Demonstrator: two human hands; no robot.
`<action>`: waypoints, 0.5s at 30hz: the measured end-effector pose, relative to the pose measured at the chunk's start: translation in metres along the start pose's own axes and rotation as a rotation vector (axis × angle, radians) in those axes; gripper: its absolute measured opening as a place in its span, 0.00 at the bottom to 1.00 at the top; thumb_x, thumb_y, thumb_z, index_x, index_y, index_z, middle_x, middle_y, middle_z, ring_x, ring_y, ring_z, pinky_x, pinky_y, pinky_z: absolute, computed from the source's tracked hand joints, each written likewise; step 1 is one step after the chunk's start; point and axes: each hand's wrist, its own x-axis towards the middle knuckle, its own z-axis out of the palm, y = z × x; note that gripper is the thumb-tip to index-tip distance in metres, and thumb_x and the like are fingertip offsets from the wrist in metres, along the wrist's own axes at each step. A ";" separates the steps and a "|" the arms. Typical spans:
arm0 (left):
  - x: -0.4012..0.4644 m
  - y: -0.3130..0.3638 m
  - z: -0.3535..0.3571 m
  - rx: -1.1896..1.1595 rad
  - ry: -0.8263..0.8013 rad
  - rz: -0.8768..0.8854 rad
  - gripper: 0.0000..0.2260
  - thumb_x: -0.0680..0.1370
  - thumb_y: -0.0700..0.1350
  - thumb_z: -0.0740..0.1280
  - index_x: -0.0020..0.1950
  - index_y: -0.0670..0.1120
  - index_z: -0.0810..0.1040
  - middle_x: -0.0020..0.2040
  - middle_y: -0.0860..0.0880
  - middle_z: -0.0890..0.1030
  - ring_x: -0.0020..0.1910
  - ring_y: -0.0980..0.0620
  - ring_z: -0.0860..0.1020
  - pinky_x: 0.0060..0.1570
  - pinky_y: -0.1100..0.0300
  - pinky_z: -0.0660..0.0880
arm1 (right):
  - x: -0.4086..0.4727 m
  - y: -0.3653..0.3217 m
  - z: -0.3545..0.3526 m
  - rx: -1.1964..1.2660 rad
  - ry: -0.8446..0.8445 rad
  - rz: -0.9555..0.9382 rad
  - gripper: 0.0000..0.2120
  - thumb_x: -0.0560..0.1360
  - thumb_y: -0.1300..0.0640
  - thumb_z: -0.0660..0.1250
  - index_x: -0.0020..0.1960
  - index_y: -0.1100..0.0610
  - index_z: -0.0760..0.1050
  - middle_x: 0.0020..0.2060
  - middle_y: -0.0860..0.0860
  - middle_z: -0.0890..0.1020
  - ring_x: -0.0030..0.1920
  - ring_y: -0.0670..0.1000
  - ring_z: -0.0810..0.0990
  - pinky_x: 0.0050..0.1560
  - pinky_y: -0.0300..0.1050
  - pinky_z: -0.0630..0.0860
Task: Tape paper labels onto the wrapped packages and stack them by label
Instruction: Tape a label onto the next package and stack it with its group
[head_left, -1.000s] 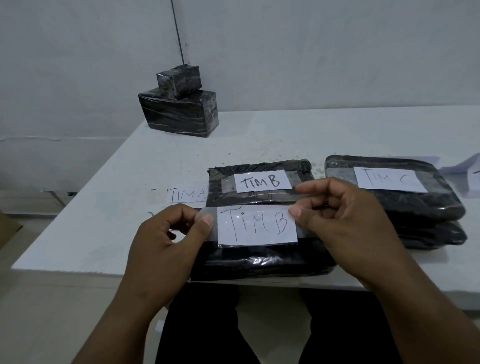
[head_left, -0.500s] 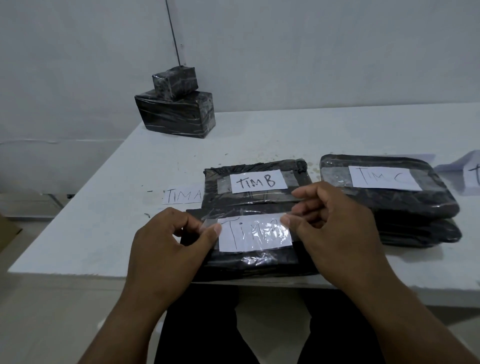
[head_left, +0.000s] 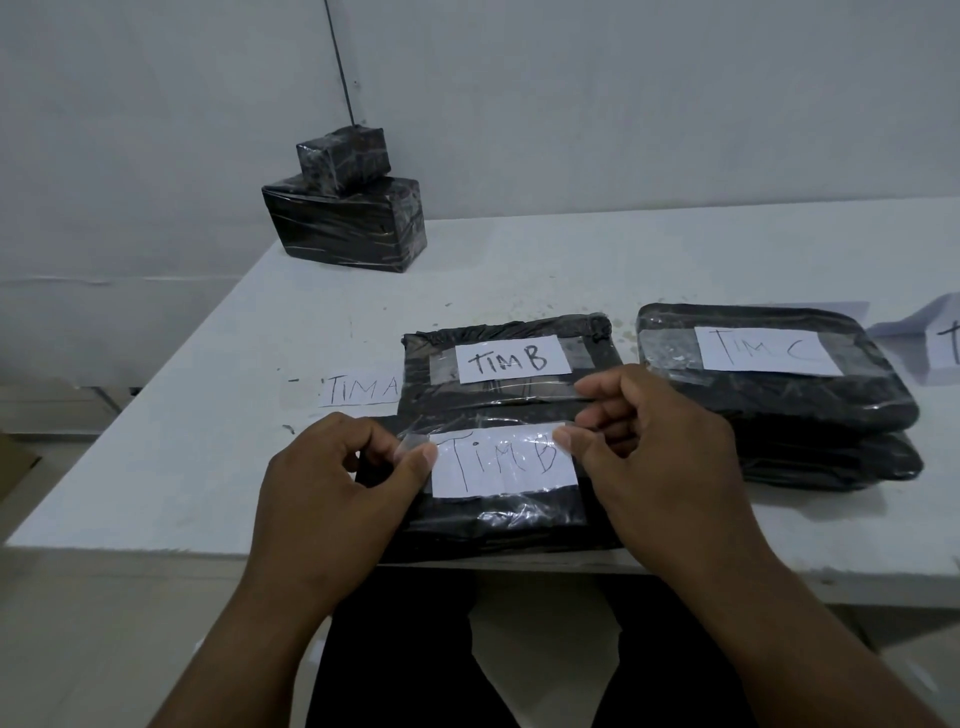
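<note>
Your left hand and right hand each pinch an end of the clear tape strip, stretched nine-to-three over the "TIM B" label on the near wrapped package, directly below both grips at the worktop's six o'clock edge.

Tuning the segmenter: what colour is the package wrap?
Glossy black wrap, clearest in the head view.

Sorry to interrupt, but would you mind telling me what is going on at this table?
A person is taping a paper label reading TIM B onto a black wrapped package at the table's near edge. The left hand and right hand each pinch one end of the clear tape strip across the label. Behind it lies another TIM B package, and to the right a TIM C stack.
</note>
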 end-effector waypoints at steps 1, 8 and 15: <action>0.000 0.000 0.000 0.001 -0.003 0.000 0.12 0.69 0.60 0.74 0.33 0.54 0.79 0.40 0.63 0.81 0.45 0.62 0.77 0.39 0.64 0.68 | 0.000 0.000 0.000 -0.010 0.000 -0.005 0.14 0.72 0.57 0.79 0.54 0.46 0.80 0.39 0.42 0.82 0.44 0.39 0.81 0.44 0.27 0.76; 0.000 0.003 -0.002 0.048 -0.033 0.029 0.08 0.70 0.61 0.73 0.43 0.62 0.77 0.44 0.65 0.79 0.46 0.63 0.76 0.39 0.64 0.68 | -0.003 0.001 0.001 -0.054 0.018 -0.050 0.13 0.73 0.56 0.79 0.55 0.47 0.81 0.39 0.41 0.82 0.45 0.38 0.81 0.46 0.27 0.76; -0.001 0.002 0.000 0.090 -0.002 0.002 0.12 0.69 0.61 0.74 0.34 0.56 0.78 0.37 0.60 0.79 0.47 0.68 0.74 0.37 0.65 0.67 | -0.005 0.002 0.003 -0.085 0.036 -0.083 0.14 0.73 0.57 0.79 0.55 0.48 0.80 0.40 0.40 0.81 0.47 0.38 0.81 0.46 0.26 0.75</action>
